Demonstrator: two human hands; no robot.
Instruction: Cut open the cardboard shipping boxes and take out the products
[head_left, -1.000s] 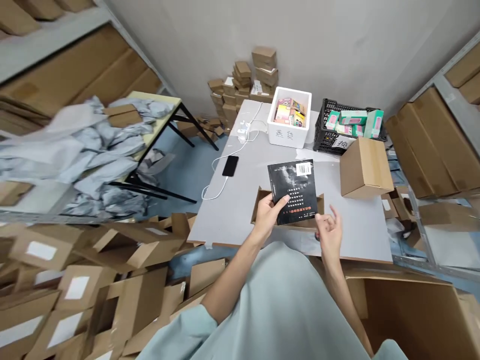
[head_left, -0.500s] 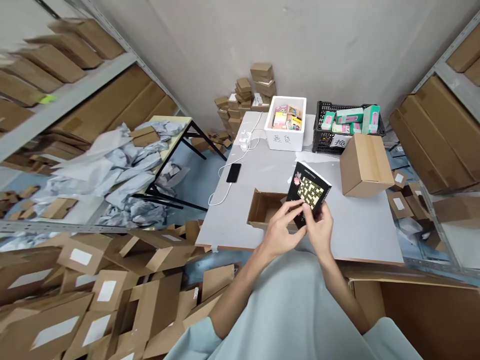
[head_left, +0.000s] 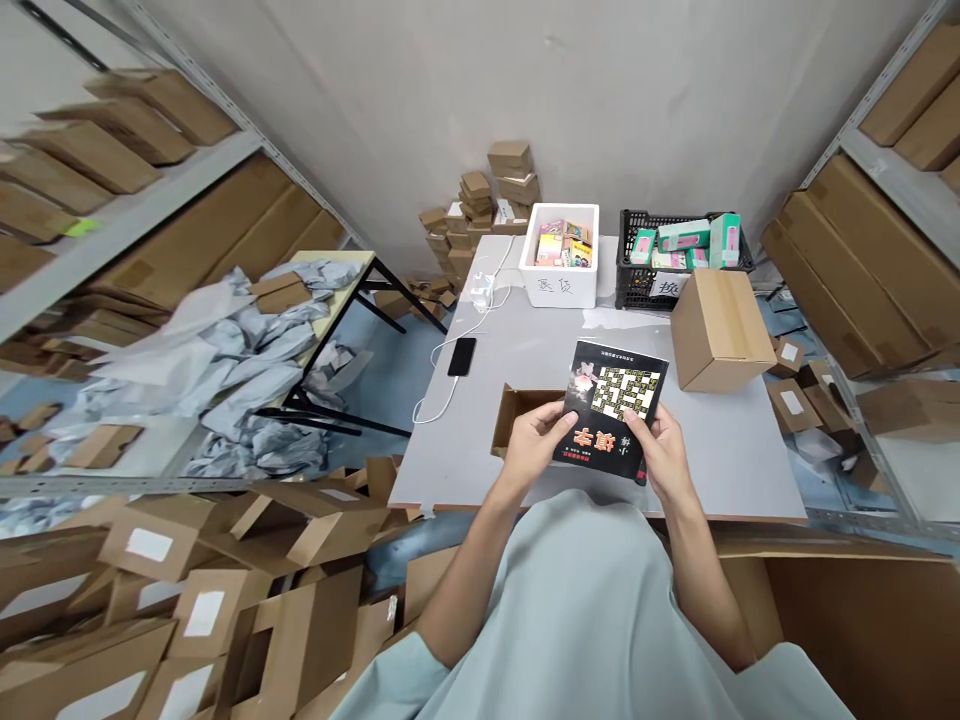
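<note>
A black book (head_left: 609, 412) with a crossword grid and orange characters on its cover lies face up between my two hands, above the table's front part. My left hand (head_left: 536, 445) pinches its left edge, thumb on the cover. On the right edge, my right hand (head_left: 664, 450) grips it with the thumb over the grid. The cover is upside down to me. Partly hidden behind the book and my left hand, an open cardboard box (head_left: 517, 405) rests on the table.
The grey table (head_left: 480, 460) holds a phone (head_left: 461, 357) on a white cable, a white foam box (head_left: 559, 287) of small packs, a black crate (head_left: 630, 285) of green boxes and a closed carton (head_left: 720, 330). Shelves with cartons stand on both sides; cartons pile up at lower left.
The book has turned from a tilted, angled pose to nearly flat, its cover now fully facing up. My hands have moved apart to its two side edges. The view has shifted slightly.
</note>
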